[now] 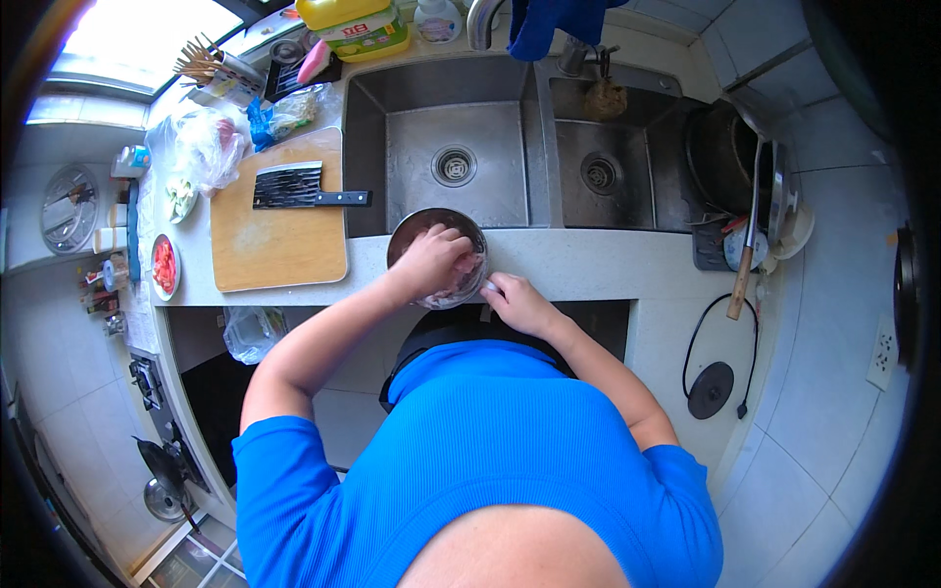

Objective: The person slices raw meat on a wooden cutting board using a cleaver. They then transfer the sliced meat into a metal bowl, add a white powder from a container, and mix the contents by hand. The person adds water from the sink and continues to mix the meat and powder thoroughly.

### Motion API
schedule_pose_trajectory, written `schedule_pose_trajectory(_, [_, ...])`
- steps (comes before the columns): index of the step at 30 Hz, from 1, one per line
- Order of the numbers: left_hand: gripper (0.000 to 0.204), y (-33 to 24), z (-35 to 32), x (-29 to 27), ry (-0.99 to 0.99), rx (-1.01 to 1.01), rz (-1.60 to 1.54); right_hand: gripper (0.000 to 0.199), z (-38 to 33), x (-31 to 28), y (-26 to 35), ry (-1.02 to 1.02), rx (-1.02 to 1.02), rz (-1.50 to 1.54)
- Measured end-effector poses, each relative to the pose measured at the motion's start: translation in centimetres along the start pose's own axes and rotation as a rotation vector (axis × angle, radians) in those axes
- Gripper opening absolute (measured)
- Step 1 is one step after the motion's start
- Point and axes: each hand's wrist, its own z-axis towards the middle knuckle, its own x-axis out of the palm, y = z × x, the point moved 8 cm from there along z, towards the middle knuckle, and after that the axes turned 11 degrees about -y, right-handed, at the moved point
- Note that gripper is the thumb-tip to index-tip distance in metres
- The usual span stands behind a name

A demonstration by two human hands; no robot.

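Note:
A round metal bowl point(412, 227) sits on the counter edge in front of the sink, with pinkish minced meat inside. My left hand point(432, 261) is down in the bowl, fingers curled into the meat. My right hand point(520, 305) rests at the bowl's right rim, steadying it; whether it grips the rim is hard to tell.
A wooden cutting board point(277, 240) with a cleaver point(294, 186) lies left of the bowl. A double steel sink point(461, 108) is behind. Plates of chopped food point(165, 266) and plastic bags point(206, 142) stand at left. A wok point(725, 157) and a wooden-handled utensil point(745, 250) are at right.

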Motion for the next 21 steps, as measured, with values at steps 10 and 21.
schedule_pose_trajectory(10, [0.043,1.3,-3.1,-2.6,0.218,0.151,0.227,0.021,0.2,0.0,-0.2,0.003,-0.006,-0.004])
schedule_pose_trajectory(21, [0.046,2.8,-1.0,0.7,0.072,-0.183,-0.024,0.022,0.1,-0.1,0.4,0.016,0.031,-0.018])
